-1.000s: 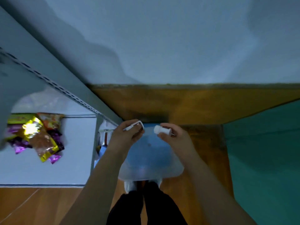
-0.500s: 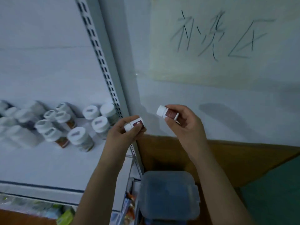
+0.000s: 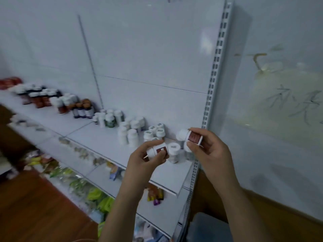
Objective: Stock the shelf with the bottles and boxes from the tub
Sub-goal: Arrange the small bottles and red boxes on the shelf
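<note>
My left hand (image 3: 147, 160) grips a small white bottle with a dark red label (image 3: 158, 151), lying sideways, cap to the left. My right hand (image 3: 208, 148) holds a second small bottle with a red label (image 3: 191, 137), also tilted, cap to the left. Both hands hover over the right end of the white shelf (image 3: 104, 140), just above a cluster of white-capped bottles (image 3: 173, 152) standing there. The translucent tub (image 3: 208, 227) sits on the floor at the bottom right, partly hidden by my right forearm.
More bottles stand in groups along the shelf: white ones (image 3: 129, 135), green-labelled ones (image 3: 110, 119), brown ones (image 3: 82, 109). A slotted upright (image 3: 212, 81) ends the shelf on the right, beside a white wall with writing (image 3: 295, 103). Lower shelves hold snack packets (image 3: 97, 196).
The view has swung up and left from the tub on the floor to the shelf. Both hands, each holding a bottle, have risen from the tub to the shelf's right end.
</note>
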Motion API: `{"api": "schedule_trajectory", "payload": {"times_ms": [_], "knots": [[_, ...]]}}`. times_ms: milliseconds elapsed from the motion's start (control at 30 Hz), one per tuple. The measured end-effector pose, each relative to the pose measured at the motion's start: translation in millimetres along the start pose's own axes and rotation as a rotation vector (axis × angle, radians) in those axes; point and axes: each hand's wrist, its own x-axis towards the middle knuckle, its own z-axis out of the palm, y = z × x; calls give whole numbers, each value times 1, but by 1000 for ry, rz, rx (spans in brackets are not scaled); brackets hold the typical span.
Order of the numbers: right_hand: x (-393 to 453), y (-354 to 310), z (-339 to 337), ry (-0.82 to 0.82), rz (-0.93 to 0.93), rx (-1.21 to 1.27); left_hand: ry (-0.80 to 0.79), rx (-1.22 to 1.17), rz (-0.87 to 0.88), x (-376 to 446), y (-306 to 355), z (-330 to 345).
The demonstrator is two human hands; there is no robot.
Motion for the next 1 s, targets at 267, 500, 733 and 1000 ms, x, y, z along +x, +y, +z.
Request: {"api": "schedule_trajectory", "payload": {"times_ms": [267,500,733,1000], "knots": [[-37,-22,142,-296,-29,84,303,98,-13,-77,28,-137],[-67,-40,252,-533,-49,118,526,187,-3,-136,35,-221],[-63,-28,345,-652,-66,110,667,264,-60,-137,22,-292],[-5,7,465,-659,-64,81,715,320,-123,-59,6,-389]]}}
